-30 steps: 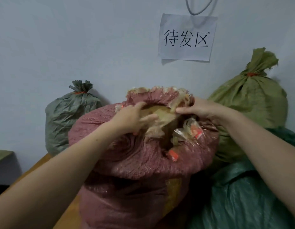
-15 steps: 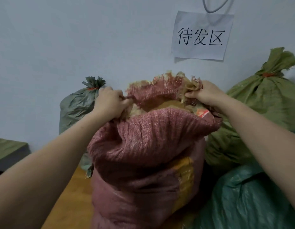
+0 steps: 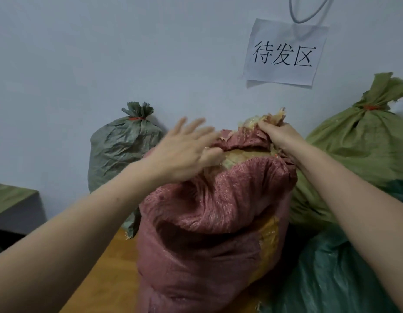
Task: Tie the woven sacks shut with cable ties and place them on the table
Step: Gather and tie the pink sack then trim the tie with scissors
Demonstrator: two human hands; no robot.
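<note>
A full pink woven sack [image 3: 209, 233] stands on the wooden table [image 3: 105, 283] in front of me, its mouth open and yellowish contents showing at the top. My right hand [image 3: 278, 134] grips a bunch of the sack's rim at the upper right and holds it up. My left hand [image 3: 184, 147] is blurred, its fingers spread and straight, its thumb side touching the left part of the rim. No cable tie is visible in either hand.
Against the wall stand a tied grey-green sack [image 3: 121, 150] at the left and a tied olive sack [image 3: 363, 152] at the right, both with orange ties. A teal sack [image 3: 331, 276] lies at the lower right. A paper sign [image 3: 284, 53] hangs above.
My left hand has let go of the rim's left side and opened, sweeping right toward the mouth. My right hand has gathered more of the rim into its grip.
</note>
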